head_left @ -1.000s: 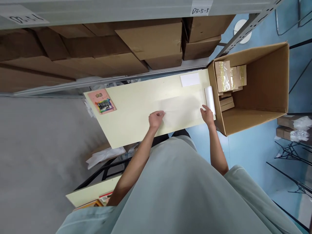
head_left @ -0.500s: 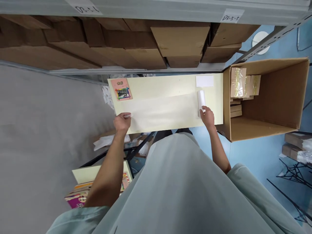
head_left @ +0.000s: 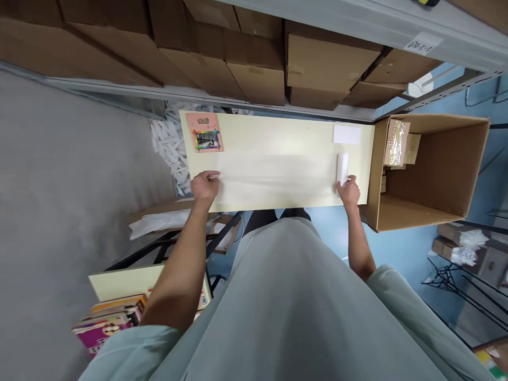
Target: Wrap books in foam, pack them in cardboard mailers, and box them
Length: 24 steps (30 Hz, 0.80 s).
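Observation:
A whitish translucent sheet [head_left: 273, 177] stretches across the cream table [head_left: 262, 132]. My left hand [head_left: 205, 186] is closed on the sheet's left end, near the table's left edge. At the right, the sheet runs to a white roll [head_left: 342, 170] lying front to back. My right hand [head_left: 349, 190] grips the near end of this roll, its fingers wrapped round it. A pink booklet [head_left: 204, 132] with a rainbow-framed picture lies at the table's back left corner. A white rectangular slip [head_left: 346, 134] rests behind the roll.
A big open carton [head_left: 434, 198] holding small taped boxes [head_left: 397, 143] stands against the table's right end. Cardboard boxes [head_left: 329, 61] fill the shelf behind. White scraps [head_left: 170, 148] are piled left of the table. Books [head_left: 109, 323] lie at the lower left.
The camera view has shifted and tilted. My hands are slightly farther apart on the table, and the sheet between them looks flatter, with long creases along it.

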Available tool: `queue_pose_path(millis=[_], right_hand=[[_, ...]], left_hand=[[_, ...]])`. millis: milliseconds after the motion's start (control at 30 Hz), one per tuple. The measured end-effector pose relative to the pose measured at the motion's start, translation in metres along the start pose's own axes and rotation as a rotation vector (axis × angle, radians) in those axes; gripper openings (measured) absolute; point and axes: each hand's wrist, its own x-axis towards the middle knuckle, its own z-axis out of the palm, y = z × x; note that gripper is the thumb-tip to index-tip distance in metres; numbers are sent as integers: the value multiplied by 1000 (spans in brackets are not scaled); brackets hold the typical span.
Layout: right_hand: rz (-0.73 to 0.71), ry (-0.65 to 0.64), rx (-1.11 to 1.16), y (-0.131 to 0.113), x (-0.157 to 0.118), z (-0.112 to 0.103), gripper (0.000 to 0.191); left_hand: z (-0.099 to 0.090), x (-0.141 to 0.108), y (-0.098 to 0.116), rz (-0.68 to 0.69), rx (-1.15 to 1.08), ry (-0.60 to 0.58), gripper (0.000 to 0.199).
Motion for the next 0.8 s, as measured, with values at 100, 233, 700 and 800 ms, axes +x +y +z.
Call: queue_pose_path(millis=[100, 233, 700, 800], right_hand=[[12, 39, -57, -5, -5, -4, 42], [-163, 252, -53, -38, -16, -1, 48], [-955, -313, 248, -385, -99, 148, 46], [-886, -340, 270, -401, -93, 169, 41]], left_hand=[[8, 2, -5, 10, -43, -32, 30], [6, 3, -10, 24, -123, 3, 22], [-9, 110, -14, 53, -373, 162, 33], [-2, 125, -18, 63, -470, 99, 28]])
